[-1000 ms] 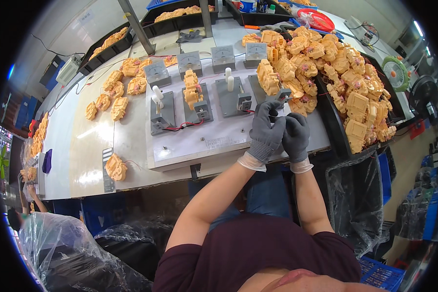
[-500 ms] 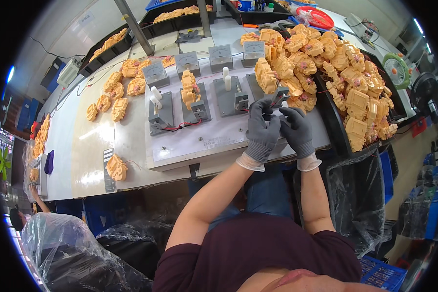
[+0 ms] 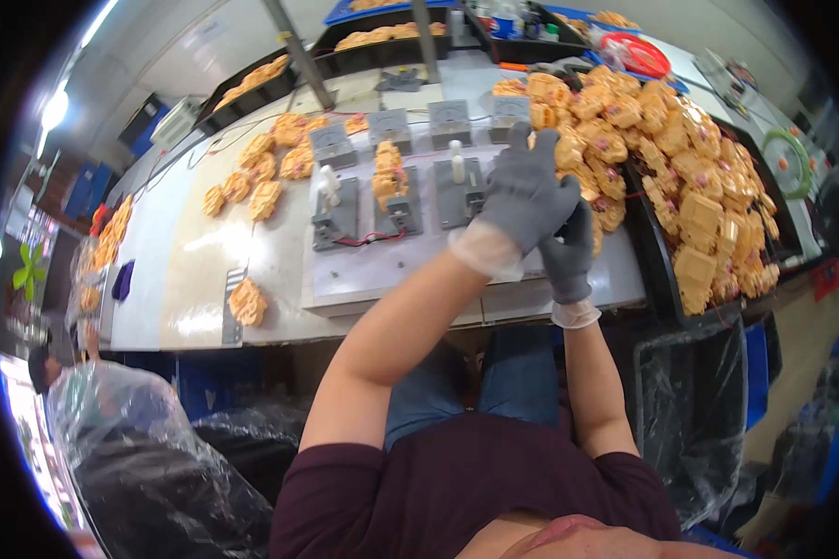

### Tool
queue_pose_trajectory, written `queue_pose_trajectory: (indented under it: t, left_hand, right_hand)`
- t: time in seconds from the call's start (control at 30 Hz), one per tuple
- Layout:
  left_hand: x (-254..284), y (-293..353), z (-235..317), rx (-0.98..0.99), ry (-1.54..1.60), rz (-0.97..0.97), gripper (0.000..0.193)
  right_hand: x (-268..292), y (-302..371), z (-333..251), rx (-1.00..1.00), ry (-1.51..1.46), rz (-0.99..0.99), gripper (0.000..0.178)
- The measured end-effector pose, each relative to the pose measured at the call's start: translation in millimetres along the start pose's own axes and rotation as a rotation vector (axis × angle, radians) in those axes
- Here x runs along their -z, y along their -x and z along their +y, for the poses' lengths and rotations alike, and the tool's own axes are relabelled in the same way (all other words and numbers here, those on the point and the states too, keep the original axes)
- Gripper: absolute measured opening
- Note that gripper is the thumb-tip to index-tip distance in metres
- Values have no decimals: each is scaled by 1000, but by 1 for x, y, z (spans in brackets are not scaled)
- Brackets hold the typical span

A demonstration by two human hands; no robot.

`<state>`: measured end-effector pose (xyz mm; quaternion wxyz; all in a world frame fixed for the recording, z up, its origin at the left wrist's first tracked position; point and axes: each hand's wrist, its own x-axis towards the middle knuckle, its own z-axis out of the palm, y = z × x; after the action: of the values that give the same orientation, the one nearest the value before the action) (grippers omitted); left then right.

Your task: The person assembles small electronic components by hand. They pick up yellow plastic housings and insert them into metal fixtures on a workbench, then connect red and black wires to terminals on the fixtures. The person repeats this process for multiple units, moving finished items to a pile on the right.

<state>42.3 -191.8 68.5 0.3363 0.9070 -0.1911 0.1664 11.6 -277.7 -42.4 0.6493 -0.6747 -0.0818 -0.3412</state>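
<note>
My left hand (image 3: 529, 194), in a grey glove, reaches over the rightmost grey test fixture with its fingers bent round a yellow plastic casing. The hand hides most of that casing and fixture; a little yellow shows between the fingers. Just below and to the right is my right hand (image 3: 569, 261), also gloved, its fingers mostly hidden behind the left one. Another yellow casing (image 3: 388, 177) stands upright in a fixture further left. Between them, a fixture with white pegs (image 3: 457, 168) holds no casing. Analogue meters (image 3: 450, 123) stand behind the fixtures.
A large heap of yellow casings (image 3: 704, 210) overflows a black tray (image 3: 657, 252) at the right. Several loose casings (image 3: 264, 200) lie on the left of the table, one (image 3: 247, 303) near the front edge. Metal posts (image 3: 300, 56) rise at the back. A green fan (image 3: 788, 163) stands far right.
My left hand has moved up and forward from beside the right hand, now covering the rightmost fixture and its casing. The right hand stays close below. The whole view has shifted slightly.
</note>
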Motion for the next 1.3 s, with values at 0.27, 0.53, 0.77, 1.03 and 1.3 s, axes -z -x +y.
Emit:
queue_pose_trajectory:
  t: [0.27, 0.53, 0.77, 1.03, 1.3]
  left_hand:
    - [-51, -84, -19, 67, -229, -439, 52]
    - [146, -50, -101, -193, 110, 623, 38]
    - [308, 183, -458, 519, 177, 962, 40]
    - [267, 269, -496, 1023, -260, 696, 52]
    - [217, 227, -332, 865, -917, 196, 74]
  right_hand:
    - [27, 5, 38, -96, -152, 42, 38]
    - [18, 5, 22, -95, -113, 25, 32]
    - [7, 6, 21, -103, -114, 12, 31]
    - [17, 4, 22, -99, -5, 34, 30]
    - [18, 3, 16, -99, 73, 51, 23]
